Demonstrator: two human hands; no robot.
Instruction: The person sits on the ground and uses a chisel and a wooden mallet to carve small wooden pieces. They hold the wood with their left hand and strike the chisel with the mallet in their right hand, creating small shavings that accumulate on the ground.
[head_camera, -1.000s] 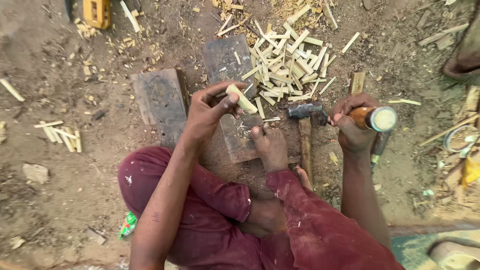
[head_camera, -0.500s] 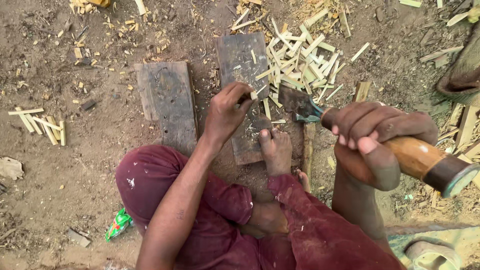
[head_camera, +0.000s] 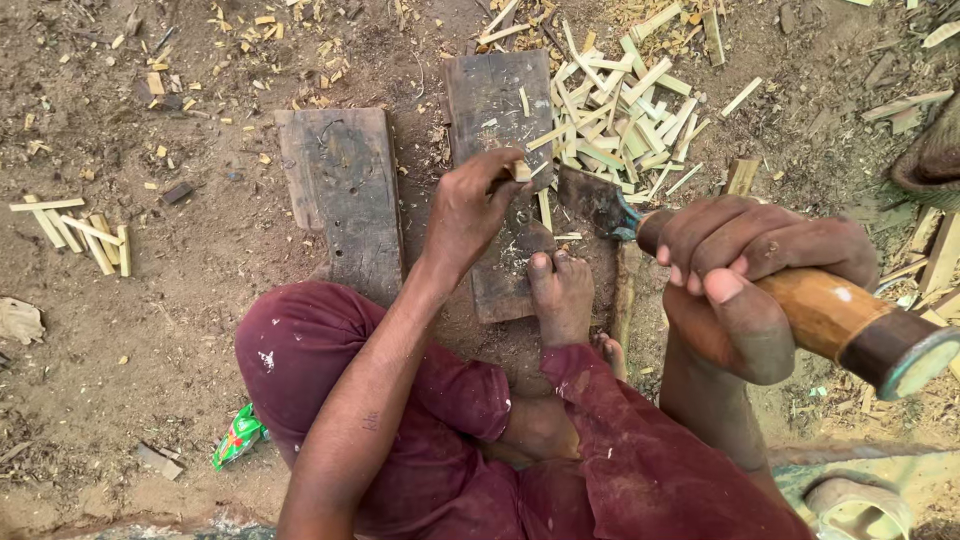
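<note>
A small wood piece (head_camera: 520, 170) is pinched in the closed fingers of the left hand (head_camera: 470, 210) and stood on a dark board (head_camera: 500, 110), just above a bare foot (head_camera: 560, 295). A wooden-handled blade (head_camera: 600, 205) is gripped tightly by the right hand (head_camera: 745, 275), raised beside it. Split sticks (head_camera: 620, 110) are scattered beyond.

- We see our left hand (head_camera: 468, 205) covering most of the small wood piece (head_camera: 520, 171).
- Our right hand (head_camera: 745, 275) hides the chopper's wooden handle (head_camera: 830, 315) middle.
</note>
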